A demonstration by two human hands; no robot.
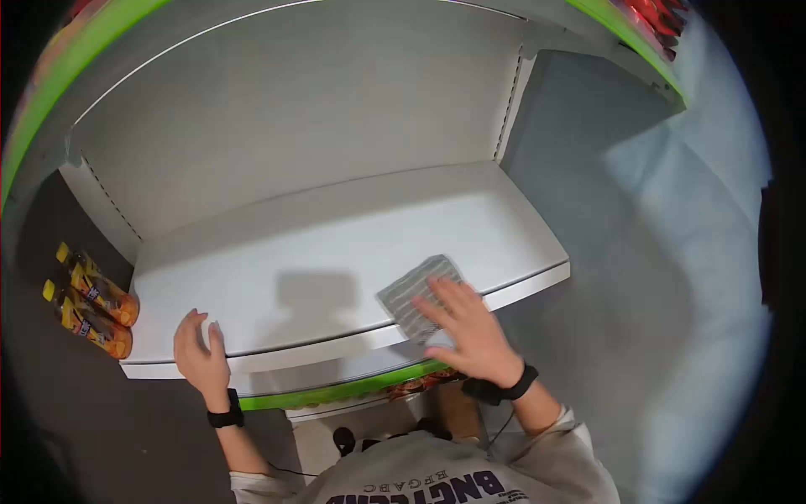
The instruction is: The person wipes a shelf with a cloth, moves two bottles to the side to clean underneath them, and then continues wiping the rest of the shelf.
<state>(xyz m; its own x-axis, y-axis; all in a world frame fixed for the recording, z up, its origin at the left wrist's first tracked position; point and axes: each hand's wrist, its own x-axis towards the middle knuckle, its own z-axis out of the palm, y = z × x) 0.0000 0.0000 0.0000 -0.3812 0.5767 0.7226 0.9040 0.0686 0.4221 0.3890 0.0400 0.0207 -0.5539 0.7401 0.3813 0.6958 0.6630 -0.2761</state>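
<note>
A grey striped cloth (403, 298) lies on the white shelf board (227, 290), partly draped over its front edge. My right hand (474, 336) is over the cloth with fingers stretched out and spread, fingertips overlapping its right half. Its thumb points left, close to the cloth's lower corner. My left hand (201, 357) is at the front edge of the board, left of the middle. Thumb and fingers stand apart there, with nothing between them. Each wrist wears a dark band.
Two bottles with yellow caps, a rear one (101, 286) and a front one (88, 323), stand at the board's left end. A green-edged upper shelf (92, 42) arches overhead. Below the board runs another green strip (336, 392). Red packages (655, 17) show at upper right.
</note>
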